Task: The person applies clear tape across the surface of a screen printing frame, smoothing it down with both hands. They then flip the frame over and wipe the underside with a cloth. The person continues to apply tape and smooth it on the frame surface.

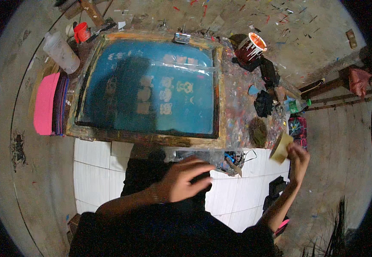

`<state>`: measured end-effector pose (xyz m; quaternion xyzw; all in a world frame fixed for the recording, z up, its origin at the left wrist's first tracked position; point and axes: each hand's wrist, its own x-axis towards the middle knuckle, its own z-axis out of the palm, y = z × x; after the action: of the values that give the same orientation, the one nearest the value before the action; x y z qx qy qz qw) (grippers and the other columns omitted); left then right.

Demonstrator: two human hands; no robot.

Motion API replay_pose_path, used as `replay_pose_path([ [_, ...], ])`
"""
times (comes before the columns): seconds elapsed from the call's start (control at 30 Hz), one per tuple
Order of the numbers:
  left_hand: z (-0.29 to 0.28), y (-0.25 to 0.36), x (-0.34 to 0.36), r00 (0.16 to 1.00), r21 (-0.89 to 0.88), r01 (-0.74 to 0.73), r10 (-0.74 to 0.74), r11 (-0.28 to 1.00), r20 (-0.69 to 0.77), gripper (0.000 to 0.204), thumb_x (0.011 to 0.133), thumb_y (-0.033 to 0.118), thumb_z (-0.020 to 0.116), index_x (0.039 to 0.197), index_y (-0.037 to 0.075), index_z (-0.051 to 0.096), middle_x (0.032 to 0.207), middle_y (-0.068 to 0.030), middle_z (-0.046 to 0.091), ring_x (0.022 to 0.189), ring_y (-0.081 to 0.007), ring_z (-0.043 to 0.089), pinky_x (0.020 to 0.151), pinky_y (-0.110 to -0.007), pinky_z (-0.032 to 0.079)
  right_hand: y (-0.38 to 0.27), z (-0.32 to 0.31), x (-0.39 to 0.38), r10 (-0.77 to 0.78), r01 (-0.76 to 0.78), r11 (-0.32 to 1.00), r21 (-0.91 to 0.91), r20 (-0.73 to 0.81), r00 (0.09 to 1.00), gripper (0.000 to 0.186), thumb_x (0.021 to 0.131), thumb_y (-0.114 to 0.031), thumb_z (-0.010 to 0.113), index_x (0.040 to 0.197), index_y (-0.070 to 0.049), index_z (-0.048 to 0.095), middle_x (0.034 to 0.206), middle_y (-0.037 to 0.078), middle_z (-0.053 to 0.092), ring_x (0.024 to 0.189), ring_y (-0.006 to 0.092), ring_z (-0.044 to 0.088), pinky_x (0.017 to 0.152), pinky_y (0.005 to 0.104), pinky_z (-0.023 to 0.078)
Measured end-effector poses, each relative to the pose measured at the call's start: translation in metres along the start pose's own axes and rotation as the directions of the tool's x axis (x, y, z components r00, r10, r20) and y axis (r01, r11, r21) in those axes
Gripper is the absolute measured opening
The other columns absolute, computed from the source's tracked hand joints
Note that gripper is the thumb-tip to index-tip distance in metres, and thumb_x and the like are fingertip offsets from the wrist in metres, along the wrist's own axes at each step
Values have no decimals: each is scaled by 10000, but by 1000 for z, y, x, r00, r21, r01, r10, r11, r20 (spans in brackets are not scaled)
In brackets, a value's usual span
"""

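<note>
A screen-printing frame with blue mesh and pale bear-like shapes lies on the worktable in front of me. Clear tape stretches over the upper right of the mesh, and a metal clamp sits at the far rail. My left hand hovers on the near side of the frame, fingers extended, thumb apart, holding nothing. Off the table's near right corner, my right hand grips a yellowish roll of tape, somewhat blurred.
On the left stand a stack of pink and dark sheets, a translucent plastic container and a red cup. To the right are a paint-streaked tub, black crumpled cloth and a green-capped bottle.
</note>
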<state>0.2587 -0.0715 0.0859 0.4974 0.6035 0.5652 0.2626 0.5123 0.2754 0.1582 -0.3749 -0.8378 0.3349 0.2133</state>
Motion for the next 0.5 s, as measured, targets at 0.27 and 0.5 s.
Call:
replay_pose_path([
  [0.27,60,12,-1,972,39,-170,161,985,170,488,781,276,773,1142,19,571,1143,-120,549,1072,-309,549,924,-419,460,-97,126,-155,288,-409,818,405,326,900,151,771,108,712,896,29,740,847,100,732,753,138,670,691,254,541],
  [0.5,39,-7,-36,995,209,-9,-12,978,100,177,812,205,729,900,68,661,941,-61,601,897,-250,595,774,-367,516,-96,178,-158,274,-513,750,418,510,815,105,843,24,714,943,17,746,860,74,729,747,93,644,694,226,523],
])
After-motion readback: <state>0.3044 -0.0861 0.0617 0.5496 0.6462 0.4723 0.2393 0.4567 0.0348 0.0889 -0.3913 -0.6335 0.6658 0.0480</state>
